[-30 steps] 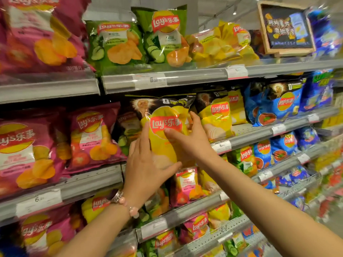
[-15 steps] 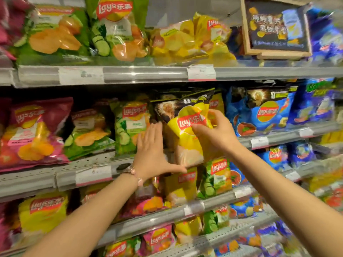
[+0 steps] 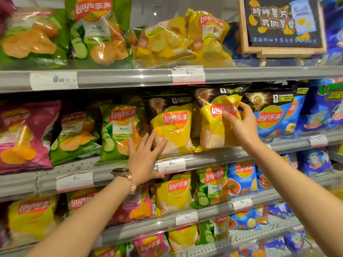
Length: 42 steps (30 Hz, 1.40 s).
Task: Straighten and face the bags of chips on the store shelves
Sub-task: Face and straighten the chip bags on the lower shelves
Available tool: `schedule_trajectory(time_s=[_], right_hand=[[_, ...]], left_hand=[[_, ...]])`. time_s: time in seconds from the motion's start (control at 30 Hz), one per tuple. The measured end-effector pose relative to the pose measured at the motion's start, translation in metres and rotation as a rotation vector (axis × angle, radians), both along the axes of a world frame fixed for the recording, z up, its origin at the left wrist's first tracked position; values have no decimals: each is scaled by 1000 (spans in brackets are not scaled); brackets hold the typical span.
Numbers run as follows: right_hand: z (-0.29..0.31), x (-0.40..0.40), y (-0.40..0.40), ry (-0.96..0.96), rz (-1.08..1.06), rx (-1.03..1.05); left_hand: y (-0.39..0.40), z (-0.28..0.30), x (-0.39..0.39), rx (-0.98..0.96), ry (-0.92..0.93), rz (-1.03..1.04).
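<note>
Two yellow chip bags with black tops stand side by side on the second shelf (image 3: 213,158). My right hand (image 3: 239,125) grips the right yellow bag (image 3: 213,127) near its logo, thumb in front and fingers round its right edge. My left hand (image 3: 144,156) is spread with straight fingers at the lower left corner of the left yellow bag (image 3: 174,125), next to a green cucumber bag (image 3: 118,130). Both yellow bags stand upright and face forward.
Green bags (image 3: 74,136) and a magenta bag (image 3: 24,134) fill the shelf to the left, blue bags (image 3: 274,117) to the right. The top shelf holds green and yellow bags (image 3: 167,39) lying back, plus a framed chalkboard sign (image 3: 282,25). Lower shelves carry smaller bags.
The view has swung right. My right hand carried the yellow bag to the right and set it on the shelf. Behind it a second yellow bag now shows, with my left hand at its corner.
</note>
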State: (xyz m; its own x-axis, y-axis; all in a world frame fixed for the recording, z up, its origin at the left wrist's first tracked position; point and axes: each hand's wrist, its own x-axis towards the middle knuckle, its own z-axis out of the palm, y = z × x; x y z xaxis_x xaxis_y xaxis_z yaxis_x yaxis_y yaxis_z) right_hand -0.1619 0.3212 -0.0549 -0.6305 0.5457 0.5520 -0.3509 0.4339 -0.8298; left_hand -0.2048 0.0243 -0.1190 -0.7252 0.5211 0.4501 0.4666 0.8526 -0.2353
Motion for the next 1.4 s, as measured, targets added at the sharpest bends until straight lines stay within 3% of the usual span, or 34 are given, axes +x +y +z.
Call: schedule_trajectory(time_s=[0.37,0.87,1.17,1.4], right_hand=[[-6,-33,5,-1,88,42],[-26,-43,19,-190,188,115],[-39,-37,5,-144,-134,174],[-34,-27,-6,-198,-181,258]], left_hand=[[2,-2,-3,-29,19,43],[2,-2,-3,-38,23,27],[1,-4,-4,-36,33,23],[1,1,-1,-31,14,21]])
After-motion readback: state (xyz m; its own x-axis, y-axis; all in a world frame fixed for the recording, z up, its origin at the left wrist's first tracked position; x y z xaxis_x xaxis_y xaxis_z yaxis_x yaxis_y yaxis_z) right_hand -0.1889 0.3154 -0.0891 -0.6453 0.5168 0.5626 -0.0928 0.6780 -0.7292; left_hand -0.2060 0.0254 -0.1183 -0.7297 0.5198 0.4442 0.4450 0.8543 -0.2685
